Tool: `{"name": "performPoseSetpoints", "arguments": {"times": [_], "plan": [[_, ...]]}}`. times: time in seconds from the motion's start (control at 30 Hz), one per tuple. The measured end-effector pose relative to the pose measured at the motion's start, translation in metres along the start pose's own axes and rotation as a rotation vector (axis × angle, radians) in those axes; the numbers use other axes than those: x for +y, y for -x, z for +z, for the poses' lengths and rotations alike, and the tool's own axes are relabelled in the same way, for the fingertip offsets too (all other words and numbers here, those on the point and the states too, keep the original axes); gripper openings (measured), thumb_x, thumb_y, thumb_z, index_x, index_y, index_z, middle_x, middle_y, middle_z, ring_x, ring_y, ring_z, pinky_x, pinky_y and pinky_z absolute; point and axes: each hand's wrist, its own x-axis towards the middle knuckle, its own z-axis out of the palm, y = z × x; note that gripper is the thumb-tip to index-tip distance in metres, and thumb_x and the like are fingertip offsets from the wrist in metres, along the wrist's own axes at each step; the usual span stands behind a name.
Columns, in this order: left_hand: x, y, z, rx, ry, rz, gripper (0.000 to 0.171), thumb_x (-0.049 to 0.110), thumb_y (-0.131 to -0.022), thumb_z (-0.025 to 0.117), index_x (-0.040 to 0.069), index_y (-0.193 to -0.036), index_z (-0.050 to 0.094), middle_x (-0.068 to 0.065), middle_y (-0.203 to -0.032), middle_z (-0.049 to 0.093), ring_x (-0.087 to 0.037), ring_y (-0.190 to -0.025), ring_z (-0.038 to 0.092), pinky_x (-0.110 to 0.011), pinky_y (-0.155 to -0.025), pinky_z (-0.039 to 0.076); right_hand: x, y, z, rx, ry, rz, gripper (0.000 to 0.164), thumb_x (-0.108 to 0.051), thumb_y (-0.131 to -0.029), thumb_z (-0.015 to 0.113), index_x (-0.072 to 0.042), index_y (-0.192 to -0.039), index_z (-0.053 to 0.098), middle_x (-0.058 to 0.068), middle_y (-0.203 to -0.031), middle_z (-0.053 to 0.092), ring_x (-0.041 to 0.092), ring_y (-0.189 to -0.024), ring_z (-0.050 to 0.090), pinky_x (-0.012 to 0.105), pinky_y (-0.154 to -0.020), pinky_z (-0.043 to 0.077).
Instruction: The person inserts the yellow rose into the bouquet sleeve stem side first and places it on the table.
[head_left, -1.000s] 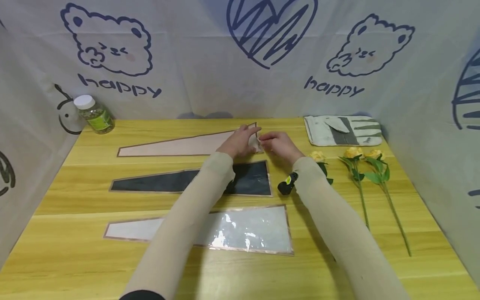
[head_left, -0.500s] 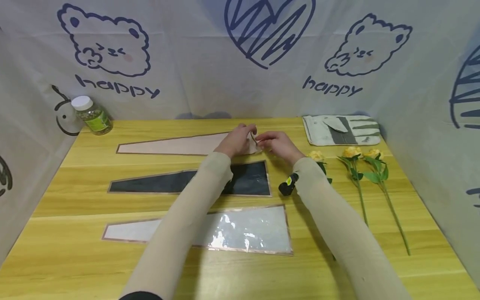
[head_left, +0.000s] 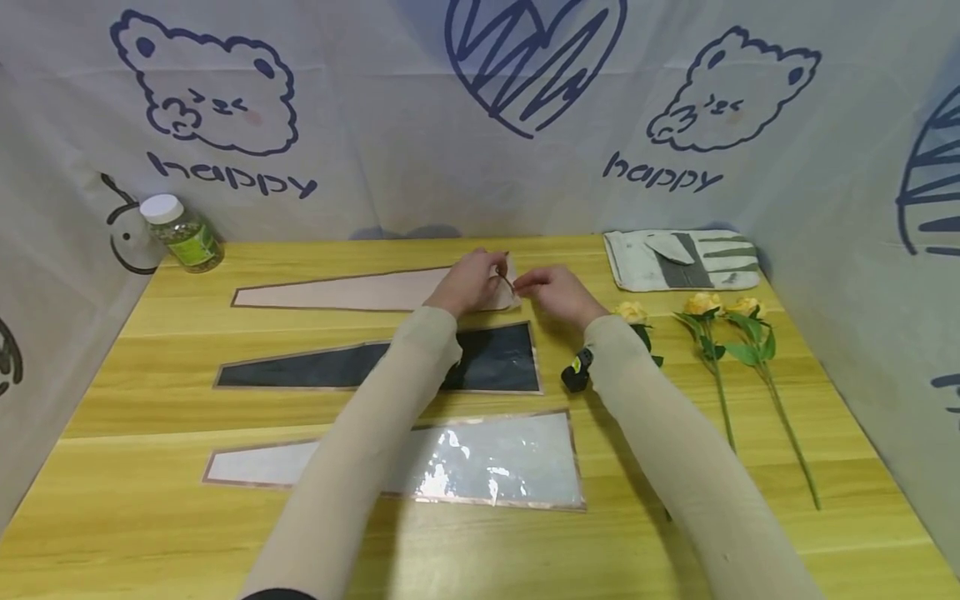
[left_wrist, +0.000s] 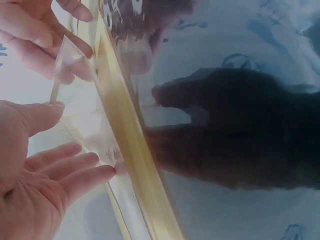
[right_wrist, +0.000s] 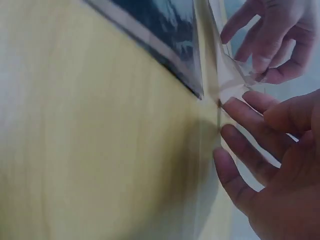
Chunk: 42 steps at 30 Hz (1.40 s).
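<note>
A pale pink tapered flower sleeve (head_left: 352, 292) with a brown border lies flat at the back of the table. At its wide right end, my left hand (head_left: 467, 282) pinches the lifted clear film between thumb and finger. In the left wrist view, that film (left_wrist: 75, 57) stands up in a pointed flap. My right hand (head_left: 558, 296) is at the same end, its fingers loosely bent and spread. In the right wrist view, its fingertips (right_wrist: 227, 132) are right at the sleeve's edge, close to the left hand's fingers.
Nearer lie a black sleeve (head_left: 498, 358) and a white glossy sleeve (head_left: 502, 458), partly under the left arm. To the right are yellow roses (head_left: 703, 304) and a folded work glove (head_left: 682, 260). A lidded jar (head_left: 182, 233) stands back left, before a cloth wall (head_left: 405, 167).
The sleeve's wide end has been bent up, and its edge has shifted left under the left fingers. The right hand stays nearly in place beside it. The head view has shifted slightly.
</note>
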Motion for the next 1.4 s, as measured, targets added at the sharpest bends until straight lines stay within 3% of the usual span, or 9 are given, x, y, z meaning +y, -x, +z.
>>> {"name": "performPoseSetpoints", "arguments": {"times": [0.13,0.3,0.4,0.5,0.63,0.87,1.0,1.17,1.4], "plan": [[-0.001,0.002,-0.002,0.008,0.028,0.011,0.013,0.009,-0.101,0.053,0.009,-0.108,0.065,-0.013,-0.126,0.058,-0.027,-0.104,0.053,-0.04,-0.089,0.043,0.001,0.002,-0.001,-0.036,0.155,-0.015,0.038,-0.009,-0.103,0.038,-0.004,-0.129,0.065,0.012,-0.131,0.061,0.027,-0.124,0.052,0.041,-0.103,0.04],[-0.004,0.005,-0.006,0.019,0.069,0.027,0.015,0.012,-0.1,0.056,0.011,-0.107,0.069,-0.009,-0.119,0.063,-0.025,-0.104,0.056,-0.04,-0.093,0.044,0.003,0.003,0.0,-0.096,0.245,0.008,0.039,-0.009,-0.103,0.038,-0.009,-0.137,0.058,0.008,-0.139,0.055,0.028,-0.099,0.055,0.038,-0.081,0.043],[-0.006,0.006,-0.008,0.011,0.11,0.037,0.017,0.013,-0.101,0.057,0.012,-0.109,0.072,-0.007,-0.121,0.064,-0.024,-0.108,0.057,-0.039,-0.095,0.044,0.004,0.004,0.0,-0.113,0.284,-0.006,0.04,-0.006,-0.102,0.038,-0.009,-0.132,0.063,0.005,-0.141,0.053,0.028,-0.111,0.056,0.038,-0.09,0.044],[-0.009,0.008,-0.009,0.003,0.144,0.035,0.018,0.013,-0.101,0.058,0.012,-0.11,0.073,-0.007,-0.129,0.062,-0.025,-0.119,0.055,-0.04,-0.099,0.043,0.005,0.003,0.0,-0.12,0.32,-0.03,0.041,-0.003,-0.1,0.037,-0.008,-0.123,0.07,0.005,-0.142,0.053,0.024,-0.133,0.044,0.039,-0.105,0.037],[-0.012,0.009,-0.01,-0.009,0.165,0.015,0.018,0.014,-0.101,0.057,0.013,-0.111,0.072,-0.008,-0.135,0.058,-0.025,-0.126,0.05,-0.041,-0.101,0.042,0.007,0.003,-0.001,-0.132,0.323,-0.028,0.041,-0.003,-0.099,0.036,-0.007,-0.123,0.07,0.005,-0.143,0.051,0.025,-0.136,0.039,0.039,-0.104,0.038],[-0.015,0.006,-0.008,-0.007,0.14,0.033,0.016,0.015,-0.102,0.056,0.014,-0.11,0.07,-0.007,-0.127,0.061,-0.024,-0.11,0.056,-0.042,-0.096,0.044,0.007,0.003,-0.003,-0.127,0.323,-0.017,0.04,-0.004,-0.101,0.035,-0.004,-0.131,0.063,0.005,-0.145,0.049,0.021,-0.123,0.048,0.036,-0.086,0.04],[-0.013,0.005,-0.007,-0.009,0.122,0.039,0.017,0.014,-0.102,0.056,0.012,-0.111,0.069,-0.008,-0.122,0.063,-0.024,-0.098,0.057,-0.04,-0.089,0.045,0.003,0.005,-0.006,-0.136,0.32,-0.011,0.042,-0.007,-0.102,0.035,-0.005,-0.137,0.058,0.005,-0.146,0.048,0.023,-0.128,0.045,0.037,-0.093,0.04],[-0.01,0.004,-0.006,-0.003,0.118,0.025,0.017,0.011,-0.101,0.055,0.011,-0.111,0.069,-0.009,-0.112,0.066,-0.025,-0.083,0.054,-0.039,-0.079,0.045,-0.005,0.01,-0.022,-0.071,0.273,-0.048,0.039,-0.009,-0.103,0.039,-0.005,-0.138,0.057,0.009,-0.146,0.049,0.027,-0.136,0.039,0.043,-0.109,0.032],[-0.007,0.004,-0.006,0.007,0.107,0.029,0.018,0.011,-0.101,0.055,0.011,-0.111,0.07,-0.01,-0.106,0.065,-0.024,-0.079,0.051,-0.037,-0.076,0.043,-0.018,0.04,-0.049,0.024,0.27,-0.01,0.036,-0.015,-0.104,0.045,-0.004,-0.137,0.057,0.014,-0.142,0.049,0.033,-0.133,0.041,0.05,-0.105,0.035]]}}
